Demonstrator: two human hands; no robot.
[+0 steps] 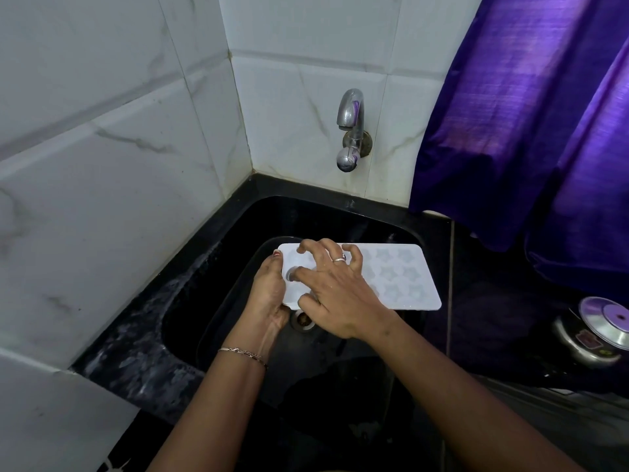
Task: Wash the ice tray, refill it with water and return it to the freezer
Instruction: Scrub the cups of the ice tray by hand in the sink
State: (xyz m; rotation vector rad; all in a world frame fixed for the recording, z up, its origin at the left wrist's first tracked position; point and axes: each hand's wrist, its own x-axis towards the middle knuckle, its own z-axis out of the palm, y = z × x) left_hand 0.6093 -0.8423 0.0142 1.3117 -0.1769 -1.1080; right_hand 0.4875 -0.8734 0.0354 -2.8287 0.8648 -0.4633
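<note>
A white ice tray (pixel 398 277) with star-shaped cavities is held level over the black sink (pixel 218 281). My left hand (pixel 269 298) grips the tray's left end from below, thumb on the top edge. My right hand (pixel 337 287) lies on top of the tray's left half, fingers curled and spread, fingertips pressing into the cavities. The steel tap (pixel 350 127) sticks out of the tiled wall above the sink, with no water running from it. The sink drain (pixel 303 320) shows just under the tray.
White marble-look tiles (pixel 102 165) cover the wall left and behind. A purple curtain (pixel 531 114) hangs at the right over the black countertop (pixel 483 301). A steel pressure cooker with its lid (pixel 599 328) stands at the right edge.
</note>
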